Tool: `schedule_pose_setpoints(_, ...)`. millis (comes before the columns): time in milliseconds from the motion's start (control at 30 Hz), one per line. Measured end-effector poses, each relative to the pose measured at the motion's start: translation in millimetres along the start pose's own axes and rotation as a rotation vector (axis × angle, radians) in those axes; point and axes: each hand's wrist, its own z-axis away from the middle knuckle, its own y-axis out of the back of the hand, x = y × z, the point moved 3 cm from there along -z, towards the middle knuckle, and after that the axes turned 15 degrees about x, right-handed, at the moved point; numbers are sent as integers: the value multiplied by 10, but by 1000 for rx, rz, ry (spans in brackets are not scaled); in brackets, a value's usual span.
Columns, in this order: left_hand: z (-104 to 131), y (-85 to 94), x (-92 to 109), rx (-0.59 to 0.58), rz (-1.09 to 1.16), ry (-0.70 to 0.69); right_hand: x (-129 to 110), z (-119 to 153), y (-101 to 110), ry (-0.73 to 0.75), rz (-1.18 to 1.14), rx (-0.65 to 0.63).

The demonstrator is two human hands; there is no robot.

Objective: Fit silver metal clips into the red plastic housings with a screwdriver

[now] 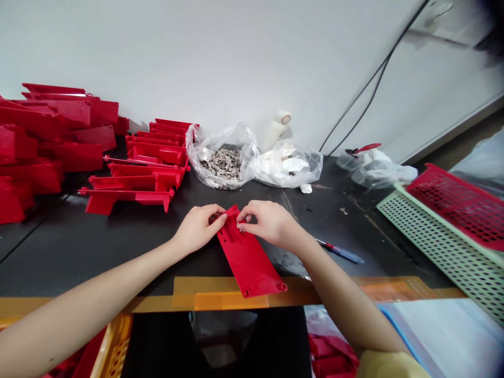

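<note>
One red panel is being held aslant at the near edge of the dark surface, with its near end lying above the orange tape. By the fingers of the left hand, the far left corner of this panel is being grasped, and the thumb is being laid upon its upper face. By the fingers of the right hand, a small shiny piece is being pinched close to the recessed part of the panel; whether the piece is touching the panel cannot be told. Beyond the hands, many small metal pieces are being contained in an open clear bag, and beside it a second clear bag is being filled out by white material. Behind the second bag, a pale bottle is standing. To the left, a row of red parts is being seen, and further left a high pile of similar parts is standing. To the right of the right forearm, a pen is lying, while further right a pale green basket is being seen next to a red basket.
</note>
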Motion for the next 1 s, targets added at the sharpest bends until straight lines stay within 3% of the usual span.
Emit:
schedule_pose_setpoints(267, 3, -2, 13, 8, -43, -18, -103, 56, 49, 45, 105, -64)
schedule_pose_setpoints(767, 3, 8, 22, 12, -56, -39, 30, 4, 105, 83, -216, -90)
schedule_pose_setpoints(1000, 6, -4, 12, 8, -71, -32, -98, 47, 99, 160, 60, -152)
